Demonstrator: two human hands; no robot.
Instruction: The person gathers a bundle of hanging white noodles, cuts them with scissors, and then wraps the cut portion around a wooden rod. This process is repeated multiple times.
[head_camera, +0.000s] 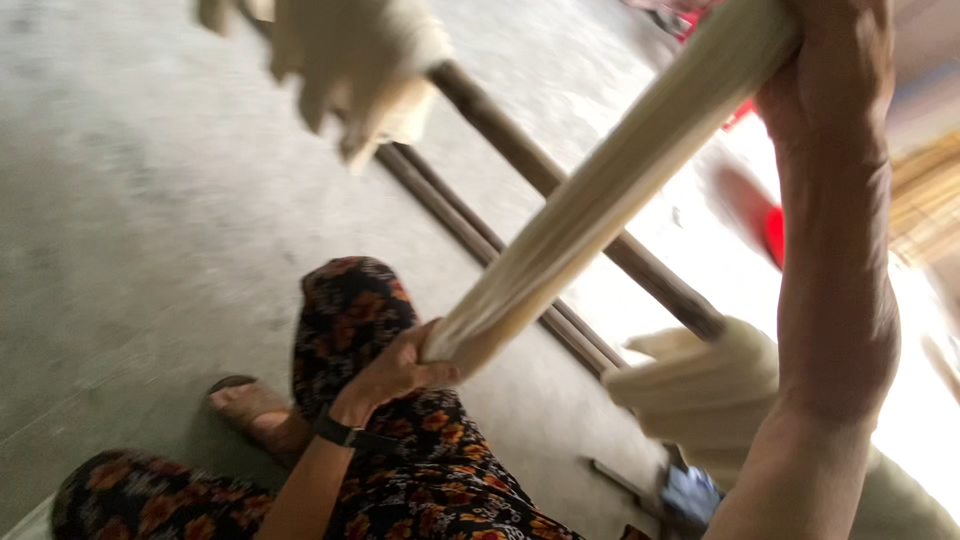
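Observation:
A long bundle of pale cream strands (620, 170) stretches taut on a diagonal from lower centre to upper right. My left hand (400, 368), with a black band at the wrist, grips its lower end above my flower-patterned trouser leg (350, 310). My right hand (835, 50) is raised at the top right and closed on the bundle's upper end; its fingers are partly out of frame. Behind the bundle runs a dark wooden pole (520, 155) with wads of the same pale fibre at its upper left (350, 55) and lower right (705, 390).
Grey concrete floor (130, 200) fills the left. Two thinner dark poles (465, 232) lie on it under the main pole. My sandalled foot (245, 400) rests at lower left. A blurred red object (772, 232) sits at right, a small blue thing (690, 495) at bottom.

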